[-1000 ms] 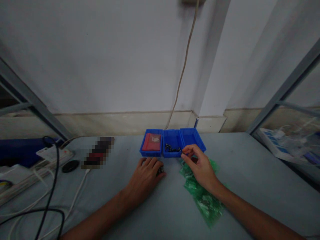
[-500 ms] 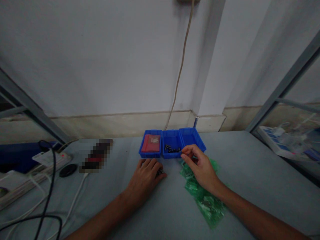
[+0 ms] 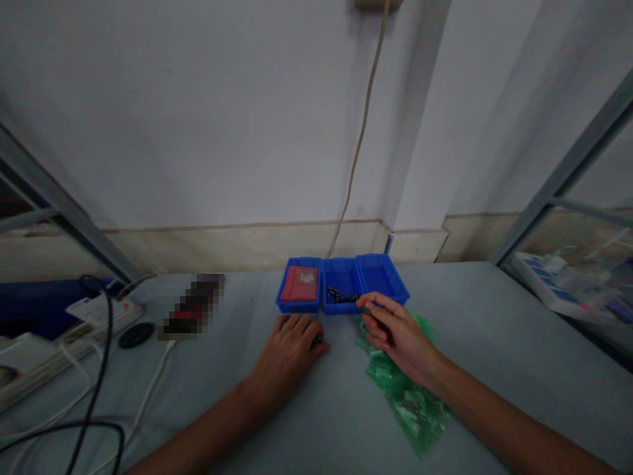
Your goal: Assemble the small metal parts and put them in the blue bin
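My left hand (image 3: 291, 346) rests on the table with its fingers curled over small dark, shiny metal parts (image 3: 317, 340), which peek out by the thumb. Just in front of the blue bins, my right hand (image 3: 393, 330) is raised with thumb and fingers pinched together. Something small and dark seems to be between them, too small to name. Several similar dark metal pieces (image 3: 341, 297) lie in the middle blue bin (image 3: 342, 269). Green plastic bags (image 3: 413, 406) with small parts inside lie beneath my right hand and wrist.
A left blue bin (image 3: 299, 307) holds a red packet (image 3: 299, 284); a right blue bin (image 3: 380, 274) adjoins the middle one. To the left are a power strip (image 3: 121, 318), a black round disc (image 3: 136, 335), cables (image 3: 106, 356) and a pixelated object (image 3: 192, 310). A wall stands behind.
My right hand has drawn slightly back from the middle bin's front corner, and its fingers have shifted and curled. The left hand stays in place over the metal parts.
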Motion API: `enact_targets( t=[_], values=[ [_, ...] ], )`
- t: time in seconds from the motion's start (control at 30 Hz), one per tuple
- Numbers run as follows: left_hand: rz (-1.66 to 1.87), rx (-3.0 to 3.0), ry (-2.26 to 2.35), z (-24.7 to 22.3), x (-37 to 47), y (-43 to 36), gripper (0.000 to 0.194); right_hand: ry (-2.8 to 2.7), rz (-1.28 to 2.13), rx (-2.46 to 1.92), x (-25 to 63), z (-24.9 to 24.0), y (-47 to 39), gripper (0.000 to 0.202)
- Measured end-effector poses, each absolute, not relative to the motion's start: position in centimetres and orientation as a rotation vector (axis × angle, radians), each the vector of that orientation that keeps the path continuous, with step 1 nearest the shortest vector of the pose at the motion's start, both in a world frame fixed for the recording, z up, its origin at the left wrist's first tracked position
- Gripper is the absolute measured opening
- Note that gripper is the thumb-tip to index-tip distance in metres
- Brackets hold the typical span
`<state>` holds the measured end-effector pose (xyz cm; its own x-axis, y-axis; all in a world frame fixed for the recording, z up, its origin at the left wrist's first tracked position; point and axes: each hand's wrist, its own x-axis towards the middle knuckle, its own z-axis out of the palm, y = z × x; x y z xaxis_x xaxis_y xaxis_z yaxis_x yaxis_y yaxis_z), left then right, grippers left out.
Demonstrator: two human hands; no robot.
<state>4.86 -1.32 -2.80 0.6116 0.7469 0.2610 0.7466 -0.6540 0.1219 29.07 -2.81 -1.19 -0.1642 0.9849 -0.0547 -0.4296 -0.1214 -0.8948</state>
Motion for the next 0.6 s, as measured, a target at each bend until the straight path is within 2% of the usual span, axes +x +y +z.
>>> enact_targets(
  t=[0.4,0.6],
  values=[
    [0.492,2.822,1.283,-2.91,4.68,-1.36,0.014,-1.011,1.421,-0.928,28.93,-1.58,-2.69,0.027],
    [0.503,2.826,1.296,-2.99,4.64,-1.38,0.014,-1.216,1.275,-1.022,29.01,-1.36,-2.91,0.034]
  ],
)
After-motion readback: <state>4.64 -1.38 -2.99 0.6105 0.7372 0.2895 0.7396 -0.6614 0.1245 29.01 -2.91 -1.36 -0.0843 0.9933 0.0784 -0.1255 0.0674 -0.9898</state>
